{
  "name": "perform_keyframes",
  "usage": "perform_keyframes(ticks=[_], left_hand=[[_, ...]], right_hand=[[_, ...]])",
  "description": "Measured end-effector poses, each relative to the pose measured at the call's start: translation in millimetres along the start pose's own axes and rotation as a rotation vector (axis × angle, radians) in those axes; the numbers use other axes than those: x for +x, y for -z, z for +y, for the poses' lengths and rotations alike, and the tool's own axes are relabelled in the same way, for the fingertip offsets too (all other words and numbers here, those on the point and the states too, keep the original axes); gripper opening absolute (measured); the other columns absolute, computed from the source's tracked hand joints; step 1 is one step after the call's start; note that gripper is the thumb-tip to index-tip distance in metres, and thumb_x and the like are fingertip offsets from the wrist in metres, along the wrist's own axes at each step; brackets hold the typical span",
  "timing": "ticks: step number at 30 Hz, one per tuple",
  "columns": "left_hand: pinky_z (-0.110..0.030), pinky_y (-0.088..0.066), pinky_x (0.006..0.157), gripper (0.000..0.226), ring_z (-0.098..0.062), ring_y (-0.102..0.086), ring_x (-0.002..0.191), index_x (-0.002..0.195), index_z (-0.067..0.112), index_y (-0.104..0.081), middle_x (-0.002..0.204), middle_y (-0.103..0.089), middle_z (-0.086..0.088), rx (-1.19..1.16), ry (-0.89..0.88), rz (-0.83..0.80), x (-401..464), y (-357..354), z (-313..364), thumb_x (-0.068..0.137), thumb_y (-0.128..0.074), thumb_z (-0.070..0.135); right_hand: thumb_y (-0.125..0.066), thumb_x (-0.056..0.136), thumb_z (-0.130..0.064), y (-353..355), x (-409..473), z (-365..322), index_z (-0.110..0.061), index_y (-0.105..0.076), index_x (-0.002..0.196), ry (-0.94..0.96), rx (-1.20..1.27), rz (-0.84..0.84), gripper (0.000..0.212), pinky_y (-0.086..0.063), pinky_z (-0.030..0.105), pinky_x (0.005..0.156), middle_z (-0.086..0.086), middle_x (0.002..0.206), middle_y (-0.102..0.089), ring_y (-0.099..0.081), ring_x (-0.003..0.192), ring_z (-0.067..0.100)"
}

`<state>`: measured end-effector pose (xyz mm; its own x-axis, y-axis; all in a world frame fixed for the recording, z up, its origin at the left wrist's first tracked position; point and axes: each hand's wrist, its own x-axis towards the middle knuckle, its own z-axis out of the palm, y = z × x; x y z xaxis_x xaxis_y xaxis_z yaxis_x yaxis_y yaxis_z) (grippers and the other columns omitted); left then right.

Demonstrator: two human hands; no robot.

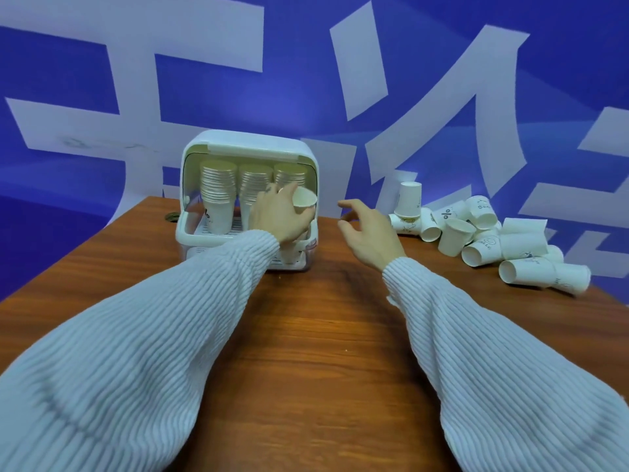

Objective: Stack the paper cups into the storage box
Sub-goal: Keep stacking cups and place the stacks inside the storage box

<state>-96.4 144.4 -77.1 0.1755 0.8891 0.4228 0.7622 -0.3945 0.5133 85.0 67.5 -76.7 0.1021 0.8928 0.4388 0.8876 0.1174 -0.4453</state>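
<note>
Left hand point(279, 216) grips a paper cup point(304, 200) at the storage box point(248, 148); right hand point(369, 233) hangs loose, empty. Loose cups point(476, 233) crowd the desk's point(306, 318) right edge, "Hello" partly readable.

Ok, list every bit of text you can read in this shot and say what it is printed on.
"olo", the visible part of a word, on a loose cup in the pile.
"lo", partly hidden, on the bottom cup of the left stack in the storage box.
Print on other cups: too small or blurred.
Backdrop: huge white strokes, cropped, unreadable.

White cup stacks point(218, 195) inside open storage box point(250, 148)
</note>
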Motion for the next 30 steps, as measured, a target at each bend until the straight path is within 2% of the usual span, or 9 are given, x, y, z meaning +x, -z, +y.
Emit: perform_keyframes(ticks=[3,6,10,12,14,20,25,28,30], left_hand=[[-0.053,-0.03,0.11,0.074,-0.039,-0.04,0.135,0.141,0.022,-0.054,0.15,-0.045,-0.016,0.232,0.059,-0.066,-5,-10,-5,0.092,-0.031,0.073],[-0.053,-0.025,0.113,0.067,-0.037,-0.036,0.138,0.138,0.021,-0.056,0.152,-0.043,-0.014,0.266,0.053,-0.075,-9,-15,-7,0.096,-0.022,0.061],[-0.054,-0.014,0.12,0.057,-0.034,-0.016,0.153,0.14,0.023,-0.056,0.164,-0.03,-0.011,0.276,0.021,-0.039,-10,-15,2,0.098,-0.034,0.053],[-0.052,-0.018,0.12,0.048,-0.032,-0.019,0.152,0.135,0.022,-0.06,0.158,-0.039,-0.01,0.199,-0.104,0.126,-18,-21,17,0.096,-0.045,0.047],[-0.05,-0.027,0.117,0.044,-0.03,-0.029,0.146,0.133,0.02,-0.061,0.147,-0.05,-0.007,0.054,-0.231,0.203,-32,-34,44,0.095,-0.052,0.041],[-0.046,-0.038,0.113,0.045,-0.025,-0.04,0.136,0.14,0.02,-0.054,0.144,-0.049,-0.003,-0.301,-0.28,-0.087,-78,-116,135,0.099,-0.053,0.037],[-0.04,-0.041,0.11,0.045,-0.019,-0.041,0.135,0.141,0.022,-0.052,0.145,-0.045,0.001,-0.436,-0.301,-0.258,-97,-179,200,0.1,-0.053,0.041],[-0.036,-0.042,0.106,0.045,-0.018,-0.045,0.13,0.141,0.022,-0.052,0.142,-0.045,0.002,-0.505,-0.285,-0.311,-105,-205,235,0.101,-0.054,0.042],[-0.037,-0.043,0.105,0.046,-0.018,-0.047,0.128,0.142,0.023,-0.051,0.141,-0.044,0.002,-0.546,-0.275,-0.351,-109,-218,254,0.101,-0.053,0.043]], right_hand=[[-0.053,0.102,-0.032,3,-5,12,-0.026,-0.054,0.144,-0.027,0.005,0.015,0.042,-0.052,0.036,0.091,-0.007,0.118,-0.071,-0.064,0.105,0.014],[-0.053,0.103,-0.03,3,-12,20,-0.025,-0.054,0.145,-0.056,0.028,0.008,0.042,-0.049,0.03,0.085,-0.011,0.112,-0.069,-0.06,0.092,0.007],[-0.055,0.103,-0.03,-1,-25,32,-0.026,-0.053,0.145,-0.086,0.055,-0.023,0.042,-0.048,0.029,0.087,-0.011,0.113,-0.068,-0.061,0.101,0.008],[-0.056,0.103,-0.031,1,-34,40,-0.028,-0.053,0.144,-0.106,0.08,-0.017,0.042,-0.049,0.032,0.093,-0.013,0.112,-0.067,-0.06,0.107,0.009],[-0.056,0.102,-0.032,6,-43,52,-0.03,-0.054,0.143,-0.14,0.105,0.001,0.041,-0.049,0.034,0.098,-0.016,0.11,-0.066,-0.06,0.111,0.009],[-0.056,0.096,-0.032,36,-78,112,-0.036,-0.061,0.129,-0.356,0.251,0.138,0.034,-0.057,0.042,0.095,-0.014,0.109,-0.068,-0.068,0.102,0.008],[-0.055,0.1,-0.026,91,-120,178,-0.029,-0.061,0.133,-0.529,0.202,0.303,0.033,-0.057,0.025,0.084,-0.01,0.112,-0.067,-0.066,0.089,0.004],[-0.054,0.099,-0.026,124,-137,211,-0.028,-0.06,0.133,-0.651,0.13,0.458,0.035,-0.054,0.042,0.099,-0.009,0.121,-0.066,-0.066,0.108,0.015],[-0.054,0.101,-0.016,138,-139,229,-0.017,-0.059,0.137,-0.71,0.116,0.509,0.036,-0.047,0.041,0.106,0.003,0.13,-0.064,-0.06,0.122,0.024]])
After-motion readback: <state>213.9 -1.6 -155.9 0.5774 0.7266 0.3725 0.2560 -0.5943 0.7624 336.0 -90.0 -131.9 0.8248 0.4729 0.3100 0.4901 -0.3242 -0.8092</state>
